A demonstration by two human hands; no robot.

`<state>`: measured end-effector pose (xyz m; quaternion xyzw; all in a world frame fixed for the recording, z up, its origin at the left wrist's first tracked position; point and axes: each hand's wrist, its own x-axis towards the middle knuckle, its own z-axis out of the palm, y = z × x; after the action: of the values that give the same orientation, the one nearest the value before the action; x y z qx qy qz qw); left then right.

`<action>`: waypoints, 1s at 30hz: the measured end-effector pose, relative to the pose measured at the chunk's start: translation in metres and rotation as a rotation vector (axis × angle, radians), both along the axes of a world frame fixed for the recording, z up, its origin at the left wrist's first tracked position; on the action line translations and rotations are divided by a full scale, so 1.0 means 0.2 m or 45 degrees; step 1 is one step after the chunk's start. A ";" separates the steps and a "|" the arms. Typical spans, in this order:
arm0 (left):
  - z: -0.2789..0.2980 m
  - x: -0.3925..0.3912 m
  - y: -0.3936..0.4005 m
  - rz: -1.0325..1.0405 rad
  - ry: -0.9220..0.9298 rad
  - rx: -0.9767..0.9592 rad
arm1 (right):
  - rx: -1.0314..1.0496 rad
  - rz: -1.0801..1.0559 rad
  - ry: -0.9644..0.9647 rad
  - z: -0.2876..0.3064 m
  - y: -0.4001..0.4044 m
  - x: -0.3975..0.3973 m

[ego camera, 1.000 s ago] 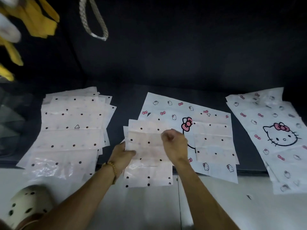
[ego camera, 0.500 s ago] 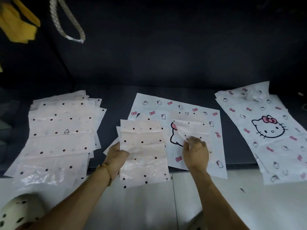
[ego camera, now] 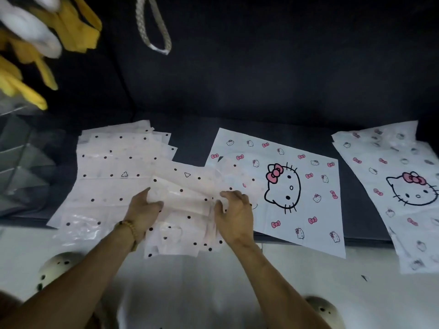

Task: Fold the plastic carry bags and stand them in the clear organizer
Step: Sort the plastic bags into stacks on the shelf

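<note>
A dark navy cushioned surface (ego camera: 261,91), apparently a sofa seat and backrest, is seen across the upper part of the view, with a pale floor (ego camera: 213,281) below it. A pink polka-dot bag (ego camera: 185,205) is held at the centre, its lower edge hanging over the seat edge: its left side is gripped by the left hand (ego camera: 142,210), thumb on top, and its right edge is pinched by the curled fingers of the right hand (ego camera: 234,214). A stack of dotted bags (ego camera: 111,167) lies at 9 o'clock, a recycling triangle printed on the top one. A white cat-face bag (ego camera: 297,186) with pink bows lies at 3 o'clock, and a similar pile (ego camera: 392,181) farther right. A clear organizer (ego camera: 21,162) is seen at the far left edge. No writing can be read.
</note>
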<state>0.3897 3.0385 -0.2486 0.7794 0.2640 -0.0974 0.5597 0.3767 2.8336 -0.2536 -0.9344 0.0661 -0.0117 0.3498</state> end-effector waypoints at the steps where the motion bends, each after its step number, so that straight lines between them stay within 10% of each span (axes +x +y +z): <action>1: 0.01 0.00 0.06 0.002 -0.008 0.012 | -0.054 -0.020 -0.009 -0.02 0.00 0.00; 6: 0.04 -0.05 0.28 0.026 -0.005 0.042 | -0.345 0.363 0.136 -0.15 0.07 -0.09; 13: 0.04 -0.08 0.35 0.122 0.066 -0.052 | -0.343 0.232 0.006 -0.12 -0.01 -0.03; 18: 0.04 -0.07 0.31 0.132 0.092 -0.135 | 0.139 -0.094 0.028 -0.03 -0.03 0.04; 25: 0.07 -0.04 0.18 0.130 0.258 -0.592 | 0.135 0.780 0.162 0.07 0.19 0.00; 30: 0.02 -0.05 0.05 -0.141 0.191 -0.210 | 0.064 0.519 0.153 0.02 0.04 -0.01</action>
<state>0.3802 3.0495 -0.2453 0.7346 0.2527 -0.2077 0.5944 0.3743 2.8413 -0.2505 -0.9185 -0.1031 0.1166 0.3636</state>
